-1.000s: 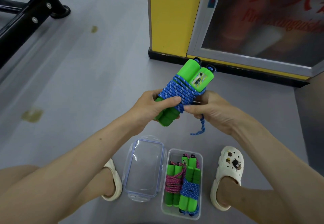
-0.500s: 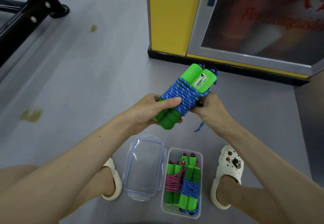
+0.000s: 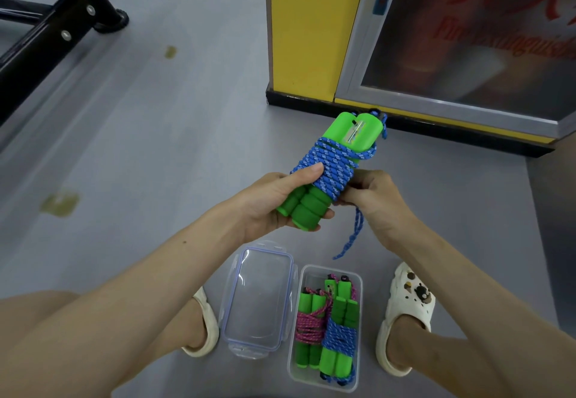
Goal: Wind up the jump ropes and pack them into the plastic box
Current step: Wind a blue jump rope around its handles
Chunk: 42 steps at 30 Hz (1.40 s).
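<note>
Left hand: my left hand [image 3: 271,201] grips the jump rope [image 3: 330,170] by the lower foam ends of its two green handles. My thumb lies across the blue windings and my fingers curl round underneath.
Right hand: my right hand [image 3: 374,198] is against the right side of the bundle. Its fingers are curled in, pinching the cord at the lowest windings.
Jump rope: the two green handles sit side by side with blue-and-white cord wound round their middle. It is held in the air, tilted, with the tops pointing away from me toward the cabinet.
Loose tail: the loose tail [image 3: 353,235] is a doubled strand hanging free under my right hand, above the floor and clear of the box.
Plastic box: the plastic box [image 3: 359,282] is clear and open, on the floor [image 3: 156,148] between my feet.
Inside it: a pink rope [image 3: 308,326] lies on the left and a blue rope [image 3: 339,337] on the right. Both are wound on green handles.
Lid: the lid [image 3: 258,298] is clear with a bluish rim, lying flat just beside the box's left wall.
Feet: a pale slipper [image 3: 207,326] is left of the lid, and a white clog [image 3: 408,304] with charms is right of the box.
Around: a yellow cabinet [image 3: 311,30] with a glass door stands ahead, and a black metal frame [image 3: 46,33] is at the far left.
</note>
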Available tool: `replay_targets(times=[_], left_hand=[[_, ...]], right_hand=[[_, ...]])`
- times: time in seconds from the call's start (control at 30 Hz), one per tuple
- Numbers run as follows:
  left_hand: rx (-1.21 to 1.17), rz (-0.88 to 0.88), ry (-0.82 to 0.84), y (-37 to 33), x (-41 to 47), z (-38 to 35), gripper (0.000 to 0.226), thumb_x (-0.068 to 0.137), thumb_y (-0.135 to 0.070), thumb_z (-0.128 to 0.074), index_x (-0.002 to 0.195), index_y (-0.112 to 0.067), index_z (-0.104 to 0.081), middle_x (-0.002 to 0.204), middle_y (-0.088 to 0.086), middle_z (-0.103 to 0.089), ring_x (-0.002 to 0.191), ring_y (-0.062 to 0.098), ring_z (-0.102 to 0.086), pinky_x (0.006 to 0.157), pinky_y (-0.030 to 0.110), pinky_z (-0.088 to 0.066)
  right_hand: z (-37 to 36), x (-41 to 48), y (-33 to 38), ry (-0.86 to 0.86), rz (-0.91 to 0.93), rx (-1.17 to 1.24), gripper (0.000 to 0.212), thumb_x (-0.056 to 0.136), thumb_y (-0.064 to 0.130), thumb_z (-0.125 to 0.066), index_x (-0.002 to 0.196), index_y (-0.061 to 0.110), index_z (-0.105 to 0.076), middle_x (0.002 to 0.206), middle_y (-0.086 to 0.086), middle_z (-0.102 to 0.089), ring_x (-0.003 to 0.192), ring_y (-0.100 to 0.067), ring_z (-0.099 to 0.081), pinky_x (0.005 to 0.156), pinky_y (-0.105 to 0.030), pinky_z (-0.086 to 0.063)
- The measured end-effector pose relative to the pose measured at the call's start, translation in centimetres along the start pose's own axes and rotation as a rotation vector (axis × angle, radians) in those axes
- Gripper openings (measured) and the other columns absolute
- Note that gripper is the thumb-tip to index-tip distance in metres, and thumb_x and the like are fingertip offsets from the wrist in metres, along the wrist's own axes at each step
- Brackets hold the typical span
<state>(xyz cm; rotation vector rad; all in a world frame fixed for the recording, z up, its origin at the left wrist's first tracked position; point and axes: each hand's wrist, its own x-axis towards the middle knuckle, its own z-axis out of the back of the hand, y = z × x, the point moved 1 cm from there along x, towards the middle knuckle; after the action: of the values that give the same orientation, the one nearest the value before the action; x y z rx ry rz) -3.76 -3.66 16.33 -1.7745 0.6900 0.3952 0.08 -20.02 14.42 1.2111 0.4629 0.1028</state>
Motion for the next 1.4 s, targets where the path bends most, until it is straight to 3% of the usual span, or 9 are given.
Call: replay_targets(times=[0.17,0.33,0.53,0.63,0.7,0.87,1.1,1.27,1.4], left_hand=[[0.014,0.014,-0.006,0.4,0.1,0.0,0.052,0.07,-0.046,-0.062,0.101,-0.004,-0.065,0.085,0.01,-0.074,0.072,0.019,-0.071,0.058,0.03,-0.057],[-0.031,0.019,0.024,0.4,0.1,-0.1,0.046,0.072,-0.044,-0.059,0.099,-0.007,-0.065,0.08,0.008,-0.073,0.067,0.018,-0.07,0.057,0.029,-0.057],[-0.072,0.016,0.04,0.8,0.2,-0.4,0.047,0.073,-0.046,-0.056,0.099,-0.008,-0.064,0.08,0.007,-0.071,0.068,0.017,-0.07,0.059,0.029,-0.058],[-0.014,-0.014,0.014,0.7,0.2,-0.3,0.048,0.072,-0.045,-0.06,0.101,-0.006,-0.065,0.086,0.009,-0.073,0.072,0.018,-0.07,0.064,0.031,-0.059],[0.033,-0.023,-0.004,0.6,0.3,-0.2,0.05,0.071,-0.044,-0.063,0.103,-0.005,-0.066,0.09,0.01,-0.073,0.075,0.02,-0.071,0.066,0.032,-0.059],[0.118,-0.041,-0.014,0.8,0.3,0.0,0.053,0.069,-0.042,-0.065,0.106,-0.005,-0.065,0.094,0.011,-0.073,0.08,0.022,-0.071,0.071,0.034,-0.057],[0.165,-0.083,-0.092,0.4,0.4,0.4,0.051,0.067,-0.043,-0.068,0.102,-0.008,-0.066,0.092,0.01,-0.074,0.082,0.024,-0.071,0.078,0.037,-0.056],[0.211,-0.099,-0.092,0.3,0.2,0.3,0.043,0.071,-0.041,-0.068,0.1,-0.009,-0.066,0.09,0.009,-0.074,0.081,0.023,-0.072,0.077,0.034,-0.057],[0.226,-0.103,-0.14,0.2,0.4,0.4,0.029,0.082,-0.033,-0.067,0.098,-0.01,-0.066,0.088,0.008,-0.075,0.077,0.021,-0.072,0.073,0.032,-0.057]], right_hand=[[-0.2,-0.6,0.7,0.085,0.038,-0.02,0.014,0.079,-0.008,-0.061,0.078,0.004,-0.066,0.071,-0.008,-0.064,0.065,-0.01,-0.057,0.067,-0.024,-0.048],[-0.1,-0.6,0.5,0.053,0.086,-0.034,0.004,0.081,-0.005,-0.062,0.082,-0.004,-0.065,0.078,-0.024,-0.064,0.069,-0.017,-0.054,0.065,-0.028,-0.043],[-0.3,-0.6,0.6,0.025,0.128,-0.138,0.021,0.084,-0.009,-0.054,0.07,0.007,-0.058,0.063,-0.003,-0.056,0.059,-0.008,-0.045,0.056,-0.017,-0.039],[-0.1,-0.3,0.5,0.029,0.057,-0.075,0.01,0.084,-0.007,-0.056,0.085,-0.002,-0.065,0.078,-0.017,-0.066,0.068,-0.016,-0.058,0.067,-0.031,-0.051],[0.0,0.0,0.6,0.041,-0.016,0.006,0.019,0.083,-0.011,-0.054,0.082,0.003,-0.066,0.074,-0.011,-0.066,0.064,-0.015,-0.059,0.063,-0.028,-0.052],[0.7,-0.1,1.2,0.084,-0.1,0.029,0.022,0.083,-0.013,-0.048,0.074,0.004,-0.059,0.048,0.0,-0.054,0.04,-0.009,-0.042,0.043,-0.023,-0.035],[1.3,-0.1,1.5,0.168,-0.188,-0.099,0.019,0.094,0.009,-0.051,0.078,0.004,-0.061,0.055,-0.006,-0.057,0.038,-0.007,-0.034,0.038,-0.017,-0.029],[2.1,0.4,1.6,0.129,-0.214,-0.103,0.026,0.091,0.0,-0.049,0.065,0.005,-0.053,0.056,-0.009,-0.053,0.035,-0.005,-0.03,0.038,-0.018,-0.026],[2.1,0.2,1.7,0.174,-0.283,0.058,0.021,0.093,-0.001,-0.045,0.075,-0.001,-0.056,0.063,-0.016,-0.052,0.037,-0.007,-0.026,0.04,-0.019,-0.021]])
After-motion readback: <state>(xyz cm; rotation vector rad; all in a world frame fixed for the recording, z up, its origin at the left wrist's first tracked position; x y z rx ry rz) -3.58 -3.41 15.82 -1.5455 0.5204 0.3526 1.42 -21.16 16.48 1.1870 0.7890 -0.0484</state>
